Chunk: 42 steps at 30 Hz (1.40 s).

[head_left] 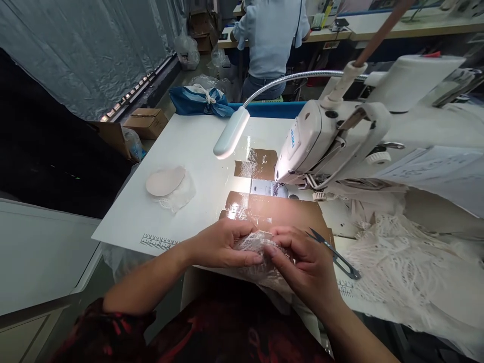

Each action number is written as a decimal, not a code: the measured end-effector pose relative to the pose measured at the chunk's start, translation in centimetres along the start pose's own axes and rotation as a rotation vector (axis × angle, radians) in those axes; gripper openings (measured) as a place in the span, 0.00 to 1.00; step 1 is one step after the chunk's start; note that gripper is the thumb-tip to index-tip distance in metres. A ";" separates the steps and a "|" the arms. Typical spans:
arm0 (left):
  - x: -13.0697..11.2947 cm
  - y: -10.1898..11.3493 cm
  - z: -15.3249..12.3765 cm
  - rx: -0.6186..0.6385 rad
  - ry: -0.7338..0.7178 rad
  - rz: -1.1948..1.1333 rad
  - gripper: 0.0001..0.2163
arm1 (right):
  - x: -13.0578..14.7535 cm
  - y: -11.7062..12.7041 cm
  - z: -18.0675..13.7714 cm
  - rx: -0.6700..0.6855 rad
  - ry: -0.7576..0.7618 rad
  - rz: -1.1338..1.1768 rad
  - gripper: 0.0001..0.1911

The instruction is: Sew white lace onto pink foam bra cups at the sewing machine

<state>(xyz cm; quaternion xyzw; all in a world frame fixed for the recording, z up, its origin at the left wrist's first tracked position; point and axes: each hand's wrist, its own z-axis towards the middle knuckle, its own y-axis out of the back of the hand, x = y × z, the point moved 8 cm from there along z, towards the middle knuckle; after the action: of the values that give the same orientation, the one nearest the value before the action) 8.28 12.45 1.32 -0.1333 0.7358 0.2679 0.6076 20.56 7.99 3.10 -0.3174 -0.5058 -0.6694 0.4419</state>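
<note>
Between my two hands is a piece of pale lace fabric (252, 243), held at the front edge of the table; part of it hangs over that edge. My left hand (227, 244) pinches its left side between thumb and fingers. On the other side, my right hand (302, 254) grips the lace with thumb and bent fingers. A pair of thread snips (340, 259) lies just right of my right hand. Straight ahead, the needle area of a white sewing machine (302, 146) stands beyond brown taped cardboard (287, 212), apart from the fabric.
A beige oval pad (165, 181) rests on lace at the left of the white table (204, 138). Heaped lace (401, 262) covers the right side. A lamp (231, 133) hangs over the middle. Behind the table, a person (270, 40) sits facing away.
</note>
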 end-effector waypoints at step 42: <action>0.0 4.5 6.2 -0.449 -0.046 1.382 0.10 | -5.3 4.9 2.6 0.063 -0.255 -0.232 0.11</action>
<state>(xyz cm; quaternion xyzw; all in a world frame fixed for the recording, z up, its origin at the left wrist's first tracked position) 11.04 19.57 1.63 0.2465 0.5661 0.7377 0.2730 27.16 11.47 1.20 -0.3251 -0.6117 -0.6542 0.3037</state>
